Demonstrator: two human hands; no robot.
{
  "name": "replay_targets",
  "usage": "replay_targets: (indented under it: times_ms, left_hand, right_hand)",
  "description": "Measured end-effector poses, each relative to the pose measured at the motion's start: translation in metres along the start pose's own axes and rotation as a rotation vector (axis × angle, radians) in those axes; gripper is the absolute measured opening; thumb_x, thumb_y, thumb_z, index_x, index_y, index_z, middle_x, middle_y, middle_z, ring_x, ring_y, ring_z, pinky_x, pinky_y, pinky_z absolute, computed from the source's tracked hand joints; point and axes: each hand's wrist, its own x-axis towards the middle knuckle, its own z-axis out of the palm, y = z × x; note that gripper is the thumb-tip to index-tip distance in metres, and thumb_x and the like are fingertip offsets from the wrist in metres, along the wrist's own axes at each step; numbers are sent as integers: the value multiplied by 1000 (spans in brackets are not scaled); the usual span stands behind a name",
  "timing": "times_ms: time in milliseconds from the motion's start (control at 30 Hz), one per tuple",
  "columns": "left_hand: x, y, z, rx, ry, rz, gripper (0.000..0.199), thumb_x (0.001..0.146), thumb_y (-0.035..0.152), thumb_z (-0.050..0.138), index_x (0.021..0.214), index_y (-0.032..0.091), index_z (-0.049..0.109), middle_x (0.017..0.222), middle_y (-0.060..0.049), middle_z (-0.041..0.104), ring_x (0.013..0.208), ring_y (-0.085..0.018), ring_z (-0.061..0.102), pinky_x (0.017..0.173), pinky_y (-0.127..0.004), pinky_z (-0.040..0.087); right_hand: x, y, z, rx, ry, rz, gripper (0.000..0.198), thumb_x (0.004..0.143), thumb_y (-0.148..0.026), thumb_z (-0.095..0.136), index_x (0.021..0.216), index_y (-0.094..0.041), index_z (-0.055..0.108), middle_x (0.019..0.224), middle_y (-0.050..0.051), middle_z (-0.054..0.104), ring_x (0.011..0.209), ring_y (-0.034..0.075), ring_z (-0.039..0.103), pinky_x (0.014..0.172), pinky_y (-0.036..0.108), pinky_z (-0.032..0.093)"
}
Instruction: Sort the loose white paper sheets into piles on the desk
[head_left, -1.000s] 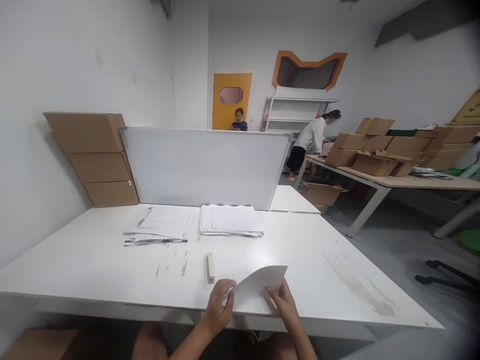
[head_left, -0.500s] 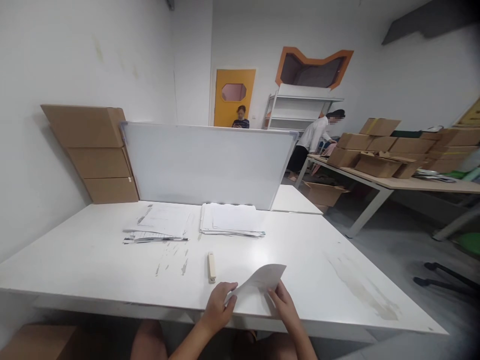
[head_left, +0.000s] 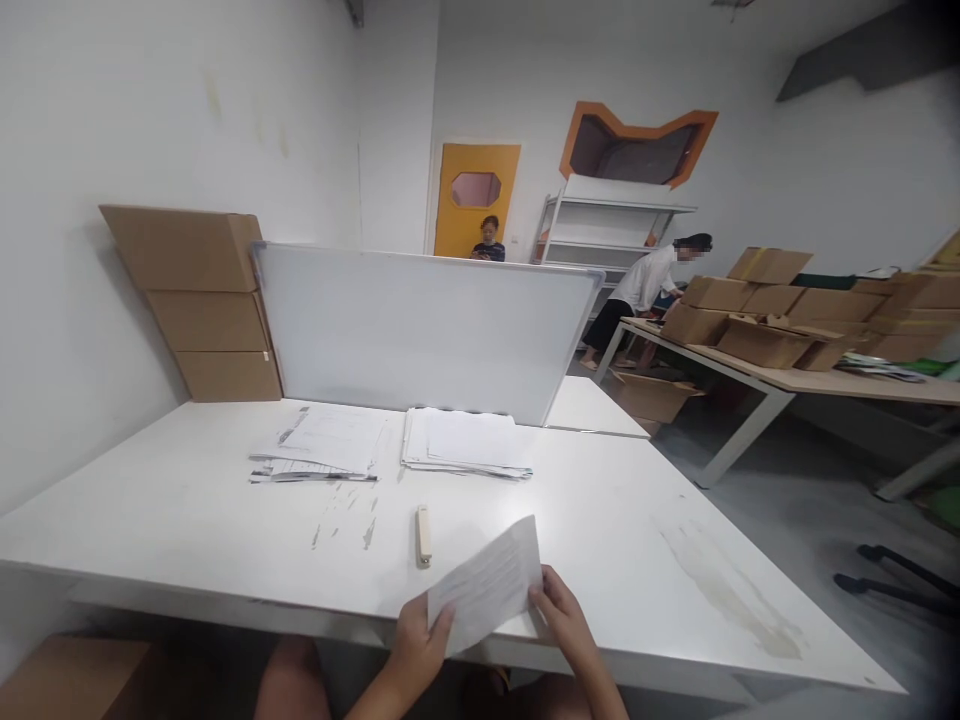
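Note:
A sheet of paper (head_left: pixel 491 580) with lines of print is held up, tilted, over the front edge of the white table (head_left: pixel 600 560). My left hand (head_left: pixel 421 632) grips its left side, thumb on the printed face. At the right edge my right hand (head_left: pixel 556 602) pinches the sheet between thumb and fingers. Just beyond the paper lies a cream stapler (head_left: pixel 424 536), touched by neither hand. Farther back are two paper stacks: an uneven left stack (head_left: pixel 322 445) and a neater right stack (head_left: pixel 466 443).
A whiteboard (head_left: pixel 427 335) stands across the table's back, beside stacked cardboard boxes (head_left: pixel 217 320). A person in a white shirt (head_left: pixel 641 275) bends at another table (head_left: pixel 750 372) loaded with boxes. Another person (head_left: pixel 489 243) is near the yellow door (head_left: pixel 461 225).
The paper has turned from a curved, nearly edge-on position so its printed face shows. My left hand has shifted slightly left and down with it. The white-shirted person has bent lower.

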Motion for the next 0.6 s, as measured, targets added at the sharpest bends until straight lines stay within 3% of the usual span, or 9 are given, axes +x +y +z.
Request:
replay_targets:
  times_ms: [100,233,400,500,600]
  left_hand:
    - [-5,15,-14,-122,24,-235,48,83,56,60,108,17,71,112,-13,72,110,-31,65,100,-49,50]
    - [-14,32,-44,-329,131,-466,60,73,59,70,113,15,67,119,-14,69,113,-31,64,100,-48,49]
    - [-33,43,-80,-379,52,-580,58,71,58,73,108,13,67,110,-14,72,105,-30,66,95,-46,51]
    - [-38,45,-90,-355,8,-590,55,78,57,67,116,16,62,108,-12,72,101,-28,67,90,-43,53]
    - [-36,41,-88,-291,-4,-577,61,83,53,62,131,18,49,110,-11,70,99,-25,68,88,-40,54]
  right_hand:
    - [-12,-12,9,7,-81,46,45,70,-53,68,100,-21,68,92,6,71,87,26,64,79,36,51]
    - [-49,-14,39,39,97,228,55,65,-46,66,114,-21,63,105,7,70,83,24,63,64,31,49]
    - [-96,-13,74,192,181,424,64,67,-43,63,127,-20,56,79,0,64,53,14,48,47,27,39]
    - [-102,-17,82,230,222,412,71,69,-41,62,136,-20,48,68,-3,57,50,13,44,48,27,38]
    - [-96,-21,83,217,271,392,73,70,-39,60,138,-19,46,76,-1,61,51,12,43,50,28,39]
